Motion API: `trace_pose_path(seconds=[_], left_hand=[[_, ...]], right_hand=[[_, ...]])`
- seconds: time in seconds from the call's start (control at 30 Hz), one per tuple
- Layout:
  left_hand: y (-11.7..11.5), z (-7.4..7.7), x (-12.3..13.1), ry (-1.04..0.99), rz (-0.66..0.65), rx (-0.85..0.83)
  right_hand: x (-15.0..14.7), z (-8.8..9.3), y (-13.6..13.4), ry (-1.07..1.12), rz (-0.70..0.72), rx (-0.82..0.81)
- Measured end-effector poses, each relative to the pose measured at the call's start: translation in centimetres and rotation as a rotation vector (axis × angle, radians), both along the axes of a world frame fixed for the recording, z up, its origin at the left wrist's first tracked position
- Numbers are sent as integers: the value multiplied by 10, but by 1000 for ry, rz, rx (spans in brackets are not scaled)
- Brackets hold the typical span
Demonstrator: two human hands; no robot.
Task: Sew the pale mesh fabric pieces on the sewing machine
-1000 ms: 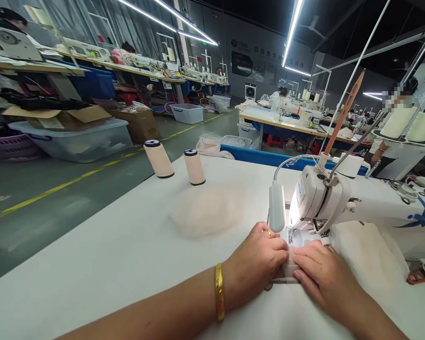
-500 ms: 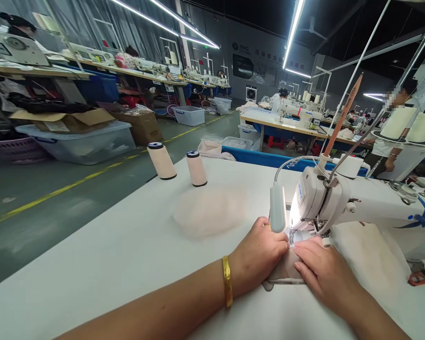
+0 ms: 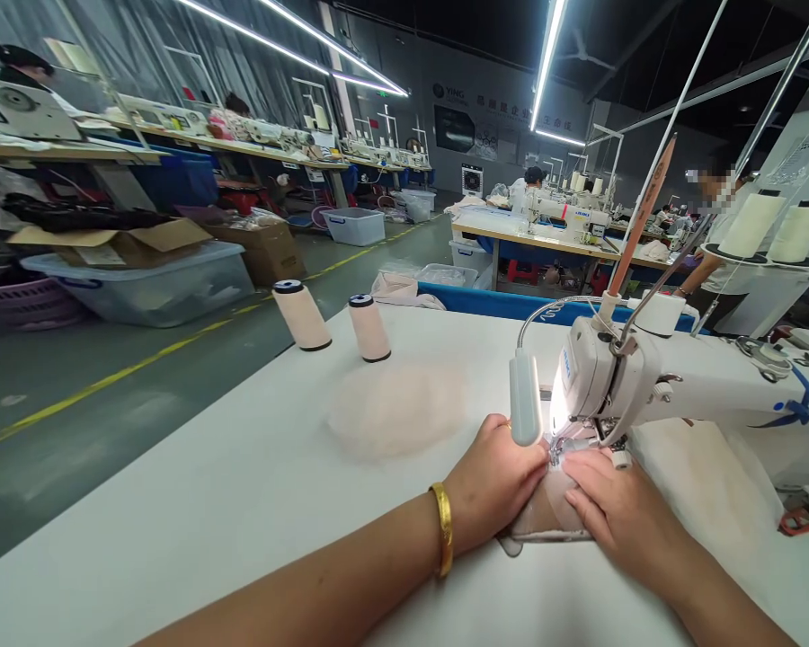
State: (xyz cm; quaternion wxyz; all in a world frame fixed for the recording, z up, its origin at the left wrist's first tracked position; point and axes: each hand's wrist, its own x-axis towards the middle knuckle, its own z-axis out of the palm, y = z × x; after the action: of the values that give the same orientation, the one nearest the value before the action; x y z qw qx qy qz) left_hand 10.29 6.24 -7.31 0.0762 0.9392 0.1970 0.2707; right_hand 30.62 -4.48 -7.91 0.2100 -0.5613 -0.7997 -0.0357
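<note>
At the sewing machine (image 3: 607, 368), both hands are on a piece of thin beige fabric (image 3: 549, 508) lying under the needle area. My left hand (image 3: 495, 481), with a gold bangle at the wrist, has its fingers curled and closed on the fabric's left side, beside the presser foot (image 3: 555, 451). My right hand (image 3: 624, 503) lies on the right side of the fabric, fingers stretched toward the foot and thumb apart. The fabric under the fingers is hidden. A small lamp (image 3: 526, 400) lights the foot and hangs just above my left fingertips.
Two pale pink thread cones (image 3: 302, 314) stand at the white table's (image 3: 243, 485) far left edge. A sheer beige heap (image 3: 397, 409) lies left of the machine; pale fabric (image 3: 705, 476) lies under its arm. Red-handled snippers (image 3: 799, 521) sit at far right. Co-workers are in the background.
My view has shifted slightly. Both hands stay at the presser foot, and a little more fabric shows between them. The person at the right has leaned left.
</note>
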Motion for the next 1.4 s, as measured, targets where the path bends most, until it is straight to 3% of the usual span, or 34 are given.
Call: trace_pose_path(seconds=[0.17, 0.37, 0.5, 0.6, 0.8, 1.1, 1.4], left_hand=[[5, 2, -2, 97, 97, -76], [-7, 13, -4, 131, 185, 172], [-22, 18, -7, 133, -7, 125], [-29, 16, -9, 80, -92, 46], [-27, 10, -11, 109, -37, 44], [-27, 8, -10, 57, -131, 45], [-18, 4, -12, 79, -128, 91]], right_hand=[[-1, 1, -1, 48, 14, 2], [-3, 1, -7, 55, 85, 69], [-9, 5, -11, 75, 164, 100], [-12, 7, -10, 69, 169, 27], [-8, 5, -9, 12, 115, -55], [-7, 4, -12, 36, 122, -93], [-8, 1, -9, 48, 103, -36]])
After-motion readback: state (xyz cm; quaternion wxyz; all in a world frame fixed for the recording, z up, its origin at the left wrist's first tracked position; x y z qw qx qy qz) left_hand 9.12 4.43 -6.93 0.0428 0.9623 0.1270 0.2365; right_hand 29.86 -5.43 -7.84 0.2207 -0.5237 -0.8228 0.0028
